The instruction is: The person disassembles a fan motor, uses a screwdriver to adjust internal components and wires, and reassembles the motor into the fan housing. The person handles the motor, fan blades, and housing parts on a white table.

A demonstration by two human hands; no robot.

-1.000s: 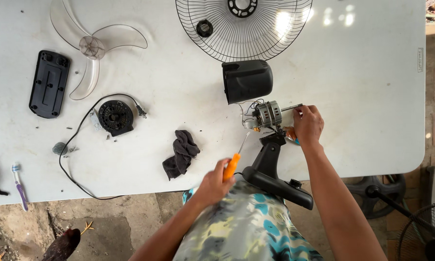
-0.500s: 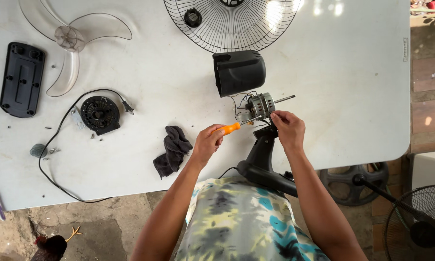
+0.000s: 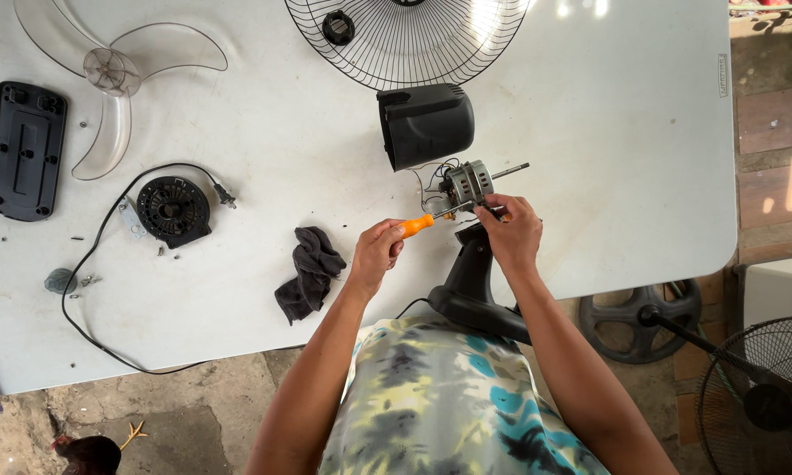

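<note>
Orange-handled screwdriver [image 3: 424, 222] clenched in left hand [image 3: 377, 252] | shaft slants right toward motor [image 3: 468, 183] | right hand [image 3: 510, 234] grips it near table's [image 3: 590, 158] front edge

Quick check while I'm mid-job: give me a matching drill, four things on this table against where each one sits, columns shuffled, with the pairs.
Things:
1. screwdriver
2. cloth
3. fan blade
4. motor cover

Places:
A. top left of the table
B. in the left hand, tip at the motor
C. just below the wire grille
D. left of the left hand, near the front edge

Pairs: 1-B, 2-D, 3-A, 4-C
</note>
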